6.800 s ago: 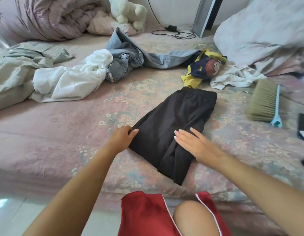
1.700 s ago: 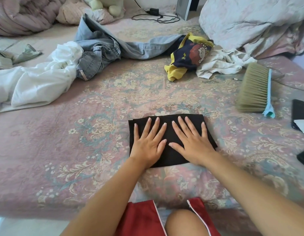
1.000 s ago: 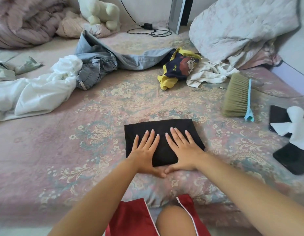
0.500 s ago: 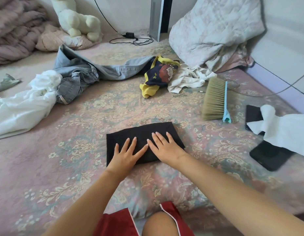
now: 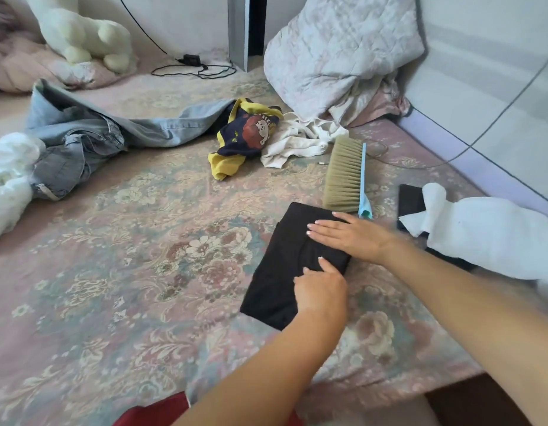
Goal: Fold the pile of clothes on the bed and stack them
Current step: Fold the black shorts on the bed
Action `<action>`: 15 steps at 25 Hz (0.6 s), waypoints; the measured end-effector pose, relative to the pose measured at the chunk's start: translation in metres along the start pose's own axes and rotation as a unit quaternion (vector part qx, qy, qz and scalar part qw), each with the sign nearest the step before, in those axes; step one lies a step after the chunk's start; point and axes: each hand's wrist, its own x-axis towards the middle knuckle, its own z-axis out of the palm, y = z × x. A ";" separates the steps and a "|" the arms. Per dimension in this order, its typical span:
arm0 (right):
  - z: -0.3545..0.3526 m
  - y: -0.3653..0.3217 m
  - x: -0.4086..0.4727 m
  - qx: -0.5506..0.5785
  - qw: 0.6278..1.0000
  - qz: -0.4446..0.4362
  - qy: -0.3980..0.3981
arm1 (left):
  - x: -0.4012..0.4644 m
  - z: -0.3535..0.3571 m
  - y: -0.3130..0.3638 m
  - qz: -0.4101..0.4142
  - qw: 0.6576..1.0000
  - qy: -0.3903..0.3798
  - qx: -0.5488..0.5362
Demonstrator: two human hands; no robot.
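Note:
A folded black garment [image 5: 289, 262] lies on the flowered bed cover [image 5: 143, 272], right of the middle and turned at a slant. My right hand [image 5: 351, 238] rests flat on its upper right part, fingers straight and pointing left. My left hand [image 5: 322, 292] is curled on the garment's near right edge, fingertips pressed into the cloth. Unfolded clothes lie farther back: light blue jeans [image 5: 113, 133], a white garment [image 5: 8, 176] at the left edge, a navy and yellow printed shirt [image 5: 245, 136] and a crumpled cream cloth [image 5: 297, 141].
A bed brush [image 5: 346, 176] lies just beyond the black garment. A folded white cloth [image 5: 488, 235] sits on black items [image 5: 409, 201] at the right. A quilt [image 5: 337, 50], a plush toy [image 5: 82, 32] and a charger cable [image 5: 192, 67] are at the back. The bed's corner [image 5: 451, 373] is near right.
The folded black garment has slid to the right and turned slantwise under both hands. My left hand went from flat to curled on its edge. The view swung right.

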 end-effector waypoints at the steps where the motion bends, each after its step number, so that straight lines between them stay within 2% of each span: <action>1: 0.005 0.008 -0.010 0.010 1.000 0.007 -0.002 | 0.000 -0.002 0.013 0.034 0.995 0.020 -0.088; 3: 0.013 0.024 -0.029 0.009 0.999 0.037 -0.014 | -0.006 -0.011 0.018 0.111 0.958 0.043 -0.261; 4: 0.012 0.031 -0.036 0.004 0.998 0.057 -0.026 | -0.006 -0.012 0.007 0.139 0.946 0.087 -0.280; 6: 0.000 0.027 -0.039 0.042 0.993 0.100 -0.039 | 0.006 -0.001 -0.032 0.169 0.965 0.154 -0.126; 7: -0.006 0.016 -0.038 0.083 0.988 0.123 -0.042 | 0.010 0.008 -0.054 0.172 0.974 0.143 -0.041; 8: -0.011 -0.001 -0.034 0.150 0.973 0.169 -0.052 | 0.012 0.018 -0.073 0.169 0.978 0.121 0.000; 10: -0.018 -0.040 -0.026 0.318 0.905 0.272 -0.076 | 0.017 0.038 -0.092 0.148 0.983 0.103 -0.034; 12: -0.015 -0.073 -0.019 0.391 0.861 0.312 -0.091 | 0.018 0.050 -0.088 0.124 0.986 0.094 -0.067; 13: -0.008 -0.081 -0.019 0.389 0.855 0.328 -0.102 | 0.016 0.052 -0.084 0.109 0.987 0.088 -0.076; 15: -0.004 -0.079 -0.022 0.355 0.865 0.336 -0.113 | 0.012 0.051 -0.074 0.089 0.990 0.078 -0.072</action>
